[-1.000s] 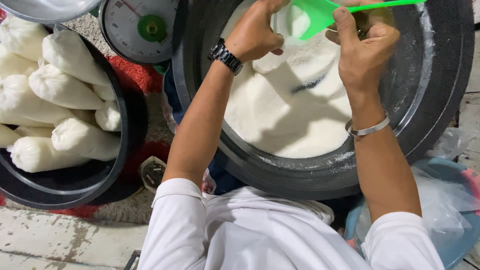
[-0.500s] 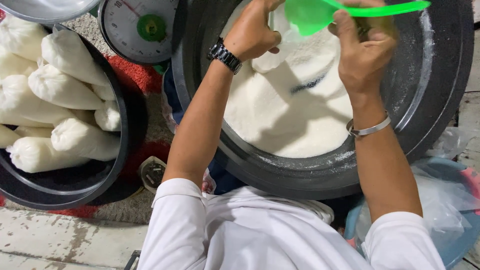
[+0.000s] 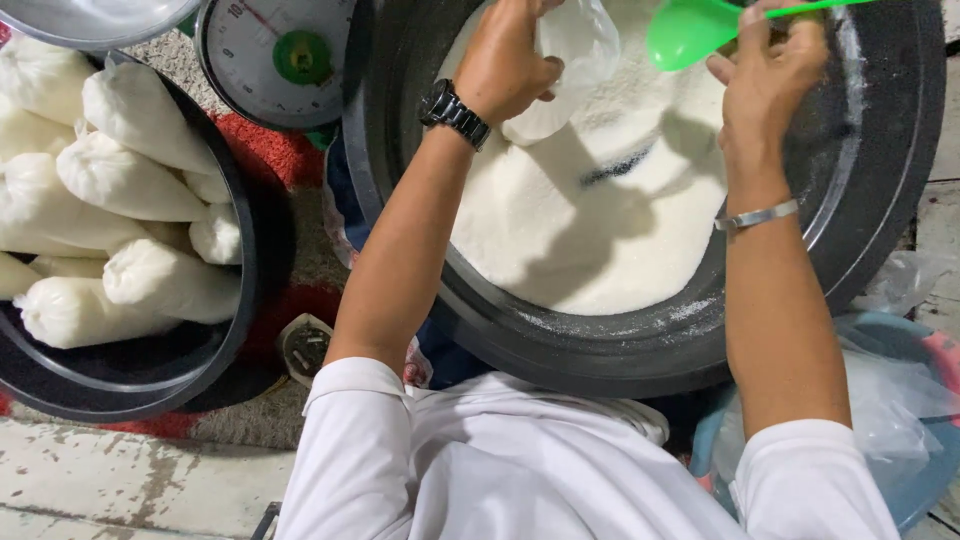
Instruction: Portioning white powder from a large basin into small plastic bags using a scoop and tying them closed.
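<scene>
A big black basin [image 3: 880, 200] holds a heap of white granules [image 3: 590, 220]. Above the heap my left hand [image 3: 505, 60], with a black watch on its wrist, grips a clear plastic bag [image 3: 570, 65] partly filled with the white granules. My right hand [image 3: 765, 75], with a silver bangle on the wrist, holds a bright green scoop [image 3: 700, 28] just right of the bag's mouth, over the basin.
A second black basin [image 3: 215, 360] at the left is piled with several filled, tied white bags [image 3: 120, 180]. A dial scale [image 3: 285, 55] stands behind it. At the lower right is a blue tub [image 3: 920, 500] with clear plastic bags [image 3: 880, 400].
The green scoop has tipped away and moved up and right from the bag's mouth. My right hand has shifted right with it. The left hand keeps hold of the bag.
</scene>
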